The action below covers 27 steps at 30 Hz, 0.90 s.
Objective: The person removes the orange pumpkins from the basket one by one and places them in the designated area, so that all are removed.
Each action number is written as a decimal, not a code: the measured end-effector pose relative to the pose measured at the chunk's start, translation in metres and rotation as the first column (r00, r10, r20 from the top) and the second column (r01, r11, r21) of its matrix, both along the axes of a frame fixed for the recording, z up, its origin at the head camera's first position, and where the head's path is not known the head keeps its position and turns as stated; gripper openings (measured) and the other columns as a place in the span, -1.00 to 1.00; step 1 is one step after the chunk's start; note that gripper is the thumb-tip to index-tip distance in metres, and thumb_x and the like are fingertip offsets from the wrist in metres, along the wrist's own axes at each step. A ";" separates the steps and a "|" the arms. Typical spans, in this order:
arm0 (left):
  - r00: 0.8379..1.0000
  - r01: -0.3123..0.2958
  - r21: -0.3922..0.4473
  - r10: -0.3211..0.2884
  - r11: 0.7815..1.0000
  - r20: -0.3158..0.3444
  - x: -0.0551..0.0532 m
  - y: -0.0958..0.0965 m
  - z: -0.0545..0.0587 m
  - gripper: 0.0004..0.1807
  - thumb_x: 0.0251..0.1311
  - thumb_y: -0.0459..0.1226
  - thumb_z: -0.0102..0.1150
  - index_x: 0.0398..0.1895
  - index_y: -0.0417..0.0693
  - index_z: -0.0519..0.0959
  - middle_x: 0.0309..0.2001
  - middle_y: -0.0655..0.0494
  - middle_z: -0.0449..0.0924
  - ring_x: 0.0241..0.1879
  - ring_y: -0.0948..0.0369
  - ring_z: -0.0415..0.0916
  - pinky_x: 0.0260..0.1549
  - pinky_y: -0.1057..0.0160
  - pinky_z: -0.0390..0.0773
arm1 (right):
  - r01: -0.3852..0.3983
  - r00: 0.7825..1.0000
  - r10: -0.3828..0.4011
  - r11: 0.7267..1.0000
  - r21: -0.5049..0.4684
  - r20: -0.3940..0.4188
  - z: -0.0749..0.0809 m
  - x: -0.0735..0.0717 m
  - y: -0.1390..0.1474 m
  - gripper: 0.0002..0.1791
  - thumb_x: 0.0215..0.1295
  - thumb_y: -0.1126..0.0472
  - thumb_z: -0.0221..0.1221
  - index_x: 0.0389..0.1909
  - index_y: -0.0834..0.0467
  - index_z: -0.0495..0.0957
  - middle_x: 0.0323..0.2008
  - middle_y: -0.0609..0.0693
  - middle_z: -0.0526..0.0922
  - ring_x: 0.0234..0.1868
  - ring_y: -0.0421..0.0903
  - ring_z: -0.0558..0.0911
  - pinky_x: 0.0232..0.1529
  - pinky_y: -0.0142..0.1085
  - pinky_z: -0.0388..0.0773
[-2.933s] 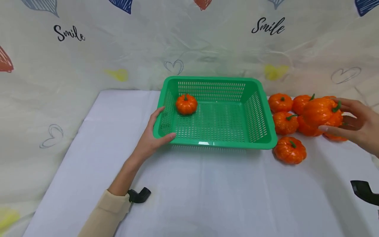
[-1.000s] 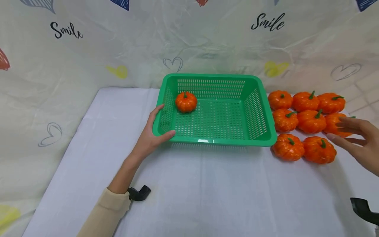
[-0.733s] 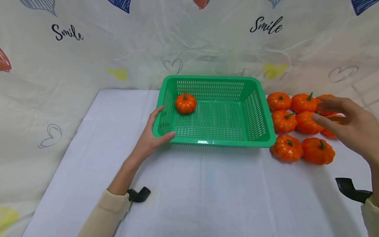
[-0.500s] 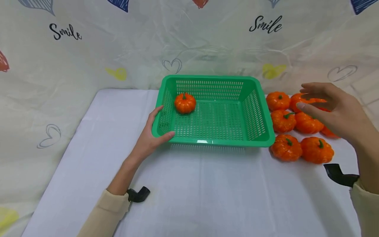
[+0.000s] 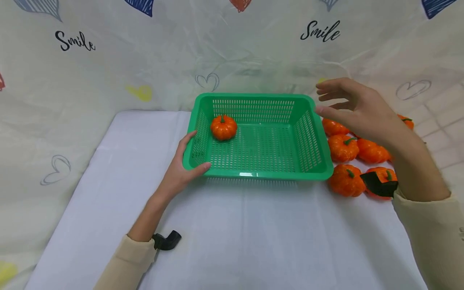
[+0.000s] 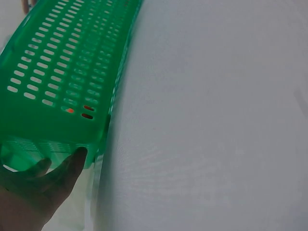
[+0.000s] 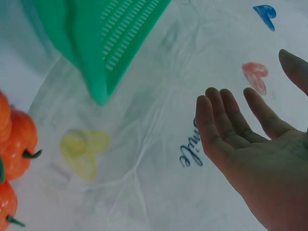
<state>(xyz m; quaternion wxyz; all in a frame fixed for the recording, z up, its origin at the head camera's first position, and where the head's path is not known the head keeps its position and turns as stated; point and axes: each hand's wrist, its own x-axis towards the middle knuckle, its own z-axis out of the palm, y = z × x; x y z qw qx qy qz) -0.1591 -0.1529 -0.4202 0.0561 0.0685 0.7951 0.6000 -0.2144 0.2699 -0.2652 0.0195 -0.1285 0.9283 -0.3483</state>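
A green plastic basket [image 5: 261, 175] with slotted walls stands on the white cloth, in the middle of the head view. One small orange pumpkin [image 5: 223, 128] sits inside, near its left end. My left hand [image 5: 181, 167] grips the basket's left side, thumb over the front rim; the left wrist view shows those fingers [image 6: 72, 171] against the green plastic. My right hand [image 5: 357, 106] hovers by the basket's back right corner, holding nothing. Its fingers appear loosely spread in the right wrist view. Several orange pumpkins [image 5: 346, 180] lie right of the basket, partly hidden by my right hand and forearm.
White cloth [image 5: 232, 233] covers the table. Behind it hangs a pale sheet [image 5: 253, 40] printed with hearts and the word "Smile". Black wrist mounts [image 5: 166, 241] sit on both wrists. Tiled floor [image 5: 444, 137] shows at the far right.
My right hand has let go of the pumpkin it held, and a second one now lies in the front row. The hand then moved left toward the basket. My left hand has stayed put.
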 end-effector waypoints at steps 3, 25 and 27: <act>1.000 0.000 0.004 0.000 1.000 0.000 0.000 0.000 0.001 -0.02 0.24 -0.02 0.39 0.60 0.68 -0.01 0.66 0.28 -0.08 0.53 0.03 0.11 0.44 -0.21 0.33 | -0.036 0.999 0.036 0.999 0.003 0.012 0.004 -0.008 -0.016 -0.34 0.47 -0.10 0.24 0.53 -0.12 0.34 0.43 0.09 0.48 0.36 0.15 0.50 -0.06 -0.65 0.41; 1.000 0.003 0.010 -0.003 1.000 -0.006 -0.002 -0.001 0.001 -0.02 0.24 -0.01 0.39 0.60 0.68 0.00 0.66 0.32 -0.10 0.54 0.05 0.08 0.45 -0.23 0.30 | -0.304 0.945 0.297 0.952 0.032 0.140 -0.025 -0.076 -0.110 -0.33 0.42 -0.04 0.31 0.44 0.12 0.41 0.38 0.19 0.51 0.35 0.16 0.55 0.33 0.10 0.50; 1.000 0.004 0.019 -0.004 1.000 0.004 -0.002 0.000 0.001 -0.01 0.24 -0.02 0.39 0.59 0.69 0.00 0.66 0.31 -0.09 0.53 0.05 0.09 0.45 -0.22 0.30 | -0.327 0.934 0.319 0.944 0.032 0.159 -0.032 -0.083 -0.115 -0.33 0.42 -0.03 0.31 0.45 0.13 0.40 0.39 0.22 0.50 0.36 0.17 0.54 0.35 0.10 0.49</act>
